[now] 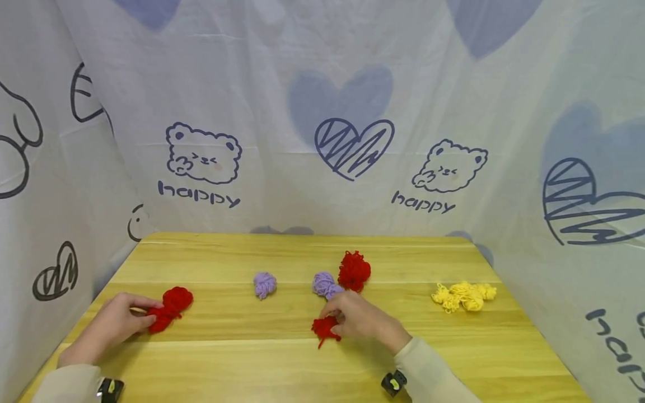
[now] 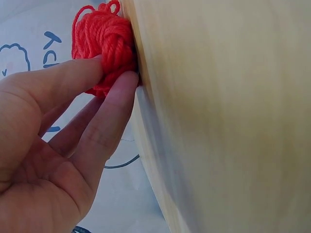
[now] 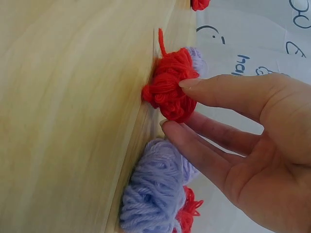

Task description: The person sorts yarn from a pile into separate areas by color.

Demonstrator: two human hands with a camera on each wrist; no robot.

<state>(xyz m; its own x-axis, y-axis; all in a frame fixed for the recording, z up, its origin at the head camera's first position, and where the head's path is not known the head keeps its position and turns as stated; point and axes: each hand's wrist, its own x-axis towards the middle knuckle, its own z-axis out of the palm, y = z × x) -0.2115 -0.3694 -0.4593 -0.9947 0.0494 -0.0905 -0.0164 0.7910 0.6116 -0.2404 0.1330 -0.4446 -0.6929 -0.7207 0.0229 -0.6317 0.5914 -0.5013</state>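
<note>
Hands number two: the right hand (image 1: 355,318) pinches one small red ball of yarn (image 1: 324,327) near the middle of the wooden table (image 1: 227,366); the left hand (image 1: 118,319) pinches a red bundle (image 1: 177,300) at the left side, whether one ball or two I cannot tell. Farther off, at right, lies a yellow cluster (image 1: 472,296), too bunched to count. Then come one lone lilac ball (image 1: 264,284), one lilac clump (image 1: 323,284) and, just behind that, one red clump (image 1: 354,271). Beyond hangs pale cloth (image 1: 282,190), two bears printed on its back face.
</note>
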